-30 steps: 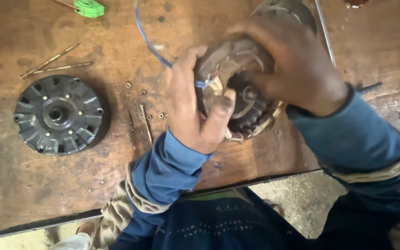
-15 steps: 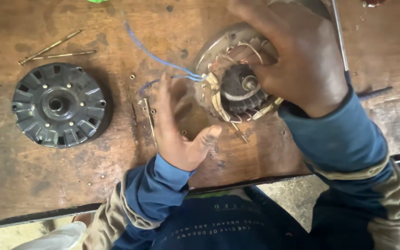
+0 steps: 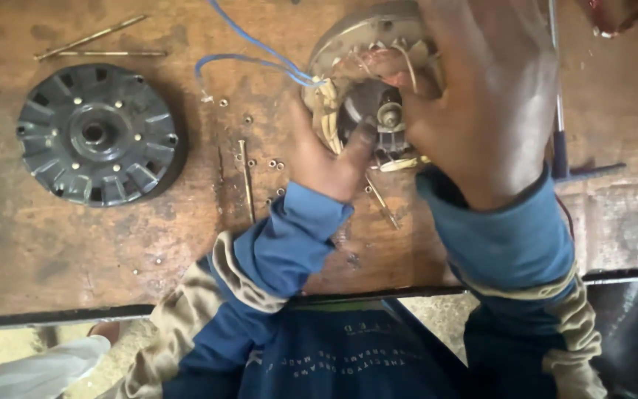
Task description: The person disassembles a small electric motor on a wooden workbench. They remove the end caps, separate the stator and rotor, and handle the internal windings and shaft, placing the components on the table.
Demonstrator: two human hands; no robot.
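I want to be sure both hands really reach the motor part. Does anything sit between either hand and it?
Nothing visible does. The right hand lies over the round motor part, and the left hand touches its dark centre from below.
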